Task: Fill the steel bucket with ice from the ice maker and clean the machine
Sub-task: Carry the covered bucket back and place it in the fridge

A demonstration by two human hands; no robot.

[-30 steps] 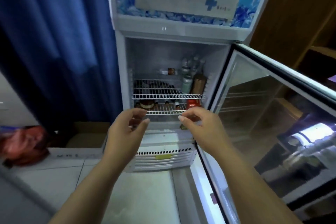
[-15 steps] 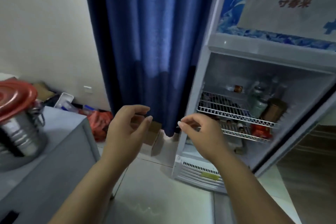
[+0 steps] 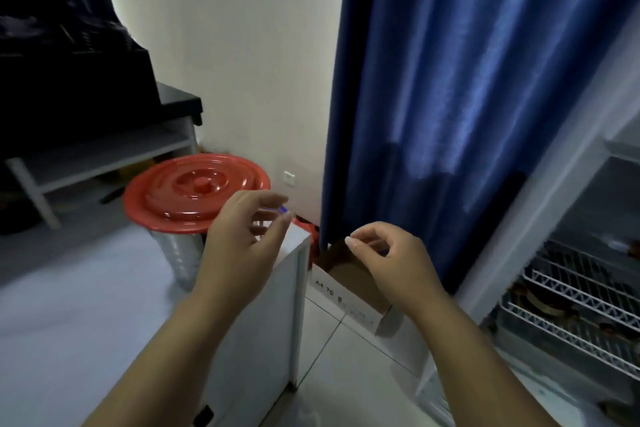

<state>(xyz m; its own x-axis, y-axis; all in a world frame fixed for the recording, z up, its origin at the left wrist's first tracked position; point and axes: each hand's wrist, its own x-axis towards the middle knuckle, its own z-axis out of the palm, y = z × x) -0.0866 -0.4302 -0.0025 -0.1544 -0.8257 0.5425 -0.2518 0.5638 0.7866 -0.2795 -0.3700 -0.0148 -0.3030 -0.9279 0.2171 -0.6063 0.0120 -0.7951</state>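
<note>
Steel bucket (image 3: 180, 256), red-lidded, sits just left of the left hand (image 3: 242, 246); right hand (image 3: 388, 260) farther right, both loosely curled, empty.

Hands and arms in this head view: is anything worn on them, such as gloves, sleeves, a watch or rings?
Nothing shows. The left hand and right hand are bare, without gloves or rings, and both forearms are uncovered to the frame's bottom edge, with no sleeve, watch or band. Fingernails look short and unpainted.

Lidded bucket (image 3: 180, 253) on white unit (image 3: 104, 315), left of curtain (image 3: 450, 97).
</note>
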